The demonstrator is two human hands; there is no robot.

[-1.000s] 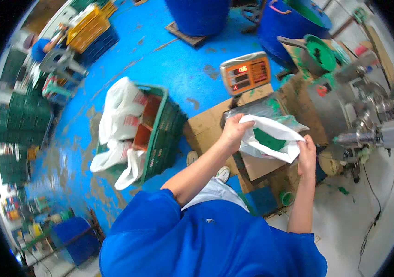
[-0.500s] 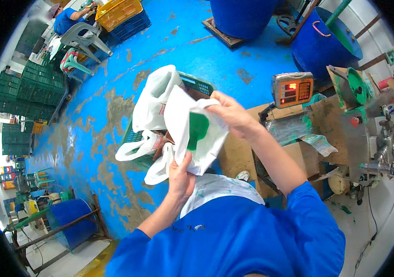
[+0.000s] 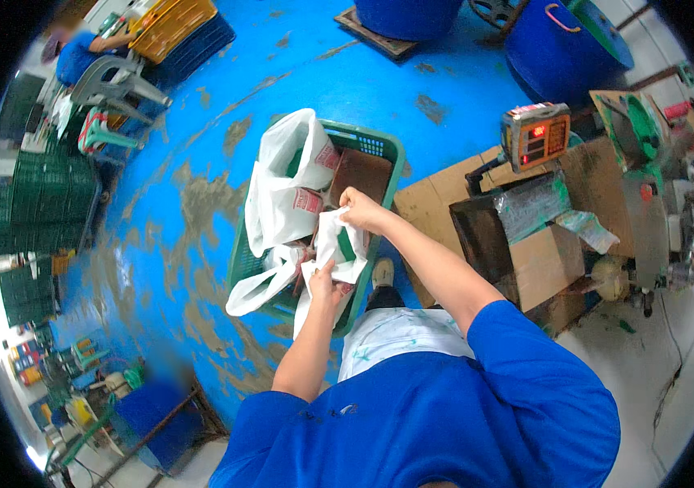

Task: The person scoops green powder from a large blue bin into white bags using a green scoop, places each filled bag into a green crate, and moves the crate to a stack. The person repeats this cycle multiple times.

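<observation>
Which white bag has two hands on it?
The rightmost white plastic bag, green material inside: the bare left hand and right hand grip it. No hand grips the other white bags in the green plastic crate.

The blue-painted floor [image 3: 298, 77], its coating worn away in places, supports a green perforated plastic crate [image 3: 398, 159]. A wooden pallet [image 3: 375, 37] and a grey plastic chair [image 3: 101, 79] also stand directly on it.

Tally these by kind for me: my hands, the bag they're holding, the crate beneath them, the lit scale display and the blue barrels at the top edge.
Left hand and right hand: 2
Held white bag: 1
Green crate: 1
Lit scale display: 1
Blue barrels: 2
Total: 7
</observation>
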